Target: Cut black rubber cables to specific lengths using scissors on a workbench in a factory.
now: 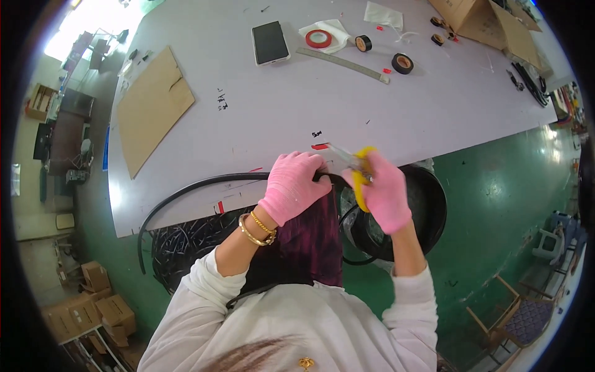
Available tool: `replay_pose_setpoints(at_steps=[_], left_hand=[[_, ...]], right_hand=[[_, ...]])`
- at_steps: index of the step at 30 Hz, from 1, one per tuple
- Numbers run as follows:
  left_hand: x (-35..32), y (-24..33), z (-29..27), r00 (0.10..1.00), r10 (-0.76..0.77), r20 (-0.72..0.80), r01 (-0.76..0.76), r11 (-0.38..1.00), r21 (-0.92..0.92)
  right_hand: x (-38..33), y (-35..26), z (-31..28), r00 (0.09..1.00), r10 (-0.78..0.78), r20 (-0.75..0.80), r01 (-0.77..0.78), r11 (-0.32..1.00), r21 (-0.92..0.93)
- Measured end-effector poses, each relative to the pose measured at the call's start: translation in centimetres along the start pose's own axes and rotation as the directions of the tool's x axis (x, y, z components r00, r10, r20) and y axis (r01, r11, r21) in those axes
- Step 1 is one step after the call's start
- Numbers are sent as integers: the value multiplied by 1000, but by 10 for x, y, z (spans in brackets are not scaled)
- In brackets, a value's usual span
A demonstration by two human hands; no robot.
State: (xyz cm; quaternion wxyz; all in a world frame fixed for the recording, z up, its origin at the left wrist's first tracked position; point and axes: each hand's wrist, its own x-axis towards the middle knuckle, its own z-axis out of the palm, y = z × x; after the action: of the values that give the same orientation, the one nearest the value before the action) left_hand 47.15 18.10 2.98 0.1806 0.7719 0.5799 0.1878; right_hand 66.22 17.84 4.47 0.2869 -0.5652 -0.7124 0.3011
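A long black tube or cable (204, 181) runs along the table's near edge and droops off it at the left. My left hand (294, 186), in a pink glove, is closed around it. In my right hand (385, 193), also pink-gloved, is a pair of scissors with yellow handles (361, 197). The scissor blades point up and left, slightly blurred, over the table just beyond the tube. Past my left hand the tube continues to the right, passing beneath my right hand, where part of it is hidden. A red mark (320, 146) lies on the table close to the blade tips.
Rolls of black tape (402, 63), a red tape roll (318, 39), a steel ruler (343, 64) and a dark flat device (270, 43) lie farther back. Brown cardboard (155, 111) rests at left. Below the near edge stand a black round tub (434, 208) and a heap of black pieces (186, 251).
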Motion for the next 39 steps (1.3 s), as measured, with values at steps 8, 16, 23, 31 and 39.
replay_pose_setpoints(at_steps=[8,16,23,31,39], left_hand=[[-16,15,-34,965,-112,237,195,910,-365],[-29,21,-42,921,-158,357,324,817,-476],[-32,24,-45,928,-141,346,313,798,-515],[-34,18,-48,931,-131,342,303,799,-519],[-35,15,-50,929,-120,350,310,768,-560]], right_hand=[[-139,-12,68,925,299,236,-375,614,694],[-127,-22,113,862,427,274,-448,388,805],[-130,-19,121,775,417,474,-478,-104,872],[-128,-38,105,899,342,274,-406,418,812],[-121,-47,97,815,421,398,-522,237,819]])
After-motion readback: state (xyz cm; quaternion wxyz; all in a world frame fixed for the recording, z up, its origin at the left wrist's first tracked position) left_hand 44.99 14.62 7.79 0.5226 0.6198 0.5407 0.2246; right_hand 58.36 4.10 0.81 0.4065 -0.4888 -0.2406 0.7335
